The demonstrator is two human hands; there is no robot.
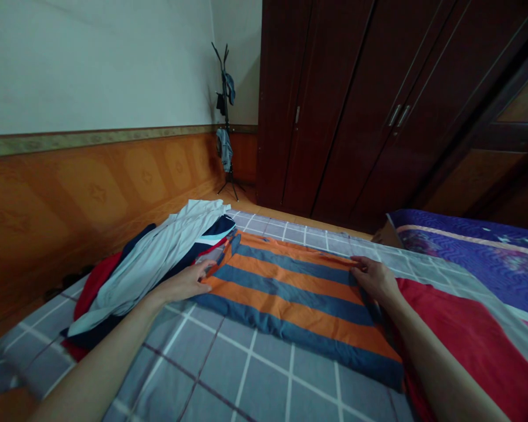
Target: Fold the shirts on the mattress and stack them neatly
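Note:
An orange and blue-grey striped garment (290,293) lies spread in a roughly rectangular shape on the grey checked bedsheet (229,346). At its left edge is my left hand (189,281), fingers apart and touching the cloth. My right hand (374,278) pinches the garment's far right edge between thumb and fingers. Left of the striped garment sits a loose pile of clothes with a pale grey garment (158,258) on top and navy and red cloth beneath. Under my right forearm, a red garment (470,340) lies beside the striped one.
Dark wooden wardrobes (334,111) stand beyond the bed. A black coat rack (226,117) with hanging items is in the far corner. Purple patterned bedding (470,246) lies at the right. A tiled wall (101,187) runs along the left.

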